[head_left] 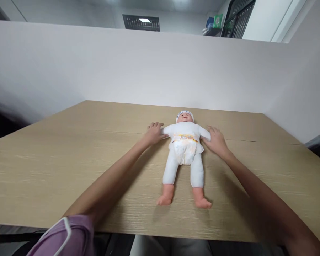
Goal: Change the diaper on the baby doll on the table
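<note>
A baby doll (186, 149) in a white suit, white cap and a diaper lies on its back on the wooden table (69, 160), head away from me, bare feet towards me. My left hand (154, 133) rests on the doll's arm on the left side, fingers curled over it. My right hand (216, 141) lies against the doll's other arm and side, fingers pressed on the sleeve.
White partition walls (122, 67) stand along the back and right of the table. The table's near edge runs just in front of my lap. A purple sleeve (66, 236) shows at the lower left.
</note>
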Demonstrator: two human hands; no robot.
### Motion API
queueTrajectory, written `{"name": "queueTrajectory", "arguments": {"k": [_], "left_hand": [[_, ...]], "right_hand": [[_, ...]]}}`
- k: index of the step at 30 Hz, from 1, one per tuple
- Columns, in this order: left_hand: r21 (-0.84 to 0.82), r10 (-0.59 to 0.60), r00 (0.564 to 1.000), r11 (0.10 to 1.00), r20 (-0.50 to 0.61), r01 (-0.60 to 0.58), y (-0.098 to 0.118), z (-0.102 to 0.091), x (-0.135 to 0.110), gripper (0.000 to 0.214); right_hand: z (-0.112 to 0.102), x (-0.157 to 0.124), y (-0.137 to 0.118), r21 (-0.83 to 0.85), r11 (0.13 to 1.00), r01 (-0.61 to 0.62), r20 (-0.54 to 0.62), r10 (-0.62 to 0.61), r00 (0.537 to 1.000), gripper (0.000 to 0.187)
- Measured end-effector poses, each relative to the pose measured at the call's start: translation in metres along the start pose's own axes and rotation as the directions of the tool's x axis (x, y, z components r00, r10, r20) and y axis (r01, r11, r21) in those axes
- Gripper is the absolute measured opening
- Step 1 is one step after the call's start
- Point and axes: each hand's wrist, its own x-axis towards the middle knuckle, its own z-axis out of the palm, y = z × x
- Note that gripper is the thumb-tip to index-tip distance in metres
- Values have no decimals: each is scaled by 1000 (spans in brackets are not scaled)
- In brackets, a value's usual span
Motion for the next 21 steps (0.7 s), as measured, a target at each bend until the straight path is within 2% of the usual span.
{"name": "queueTrajectory", "arguments": {"k": [2,5,8,10,13,16,18,21], "left_hand": [[6,-30,999,1000,20,30,7,8,9,67],[10,-65,998,998,23,65,22,10,7,55],[-11,-108,994,994,10,108,35,-2,-15,51],[-57,-129,992,990,-2,128,44,-17,-44,53],[-246,-130,990,963,-47,115,65,-40,-114,53],[-409,-112,993,908,-24,92,93,-51,-206,52],[-462,-113,994,881,0,100,108,-46,-270,53],[-501,-103,990,855,98,139,118,-26,-359,56]], "right_hand": [[10,15,-7,-47,999,-28,76,31,997,44],[16,20,-21,-55,995,-86,96,91,991,32],[5,9,-28,-27,994,-104,103,106,989,32],[-10,-7,-27,10,996,-87,115,85,990,34],[-41,-46,-24,94,995,-29,136,16,991,44],[-73,-101,-23,330,940,92,123,-139,983,49],[-91,-143,-27,428,895,121,116,-188,975,45],[-110,-203,-39,491,866,97,188,-215,958,42]]}}
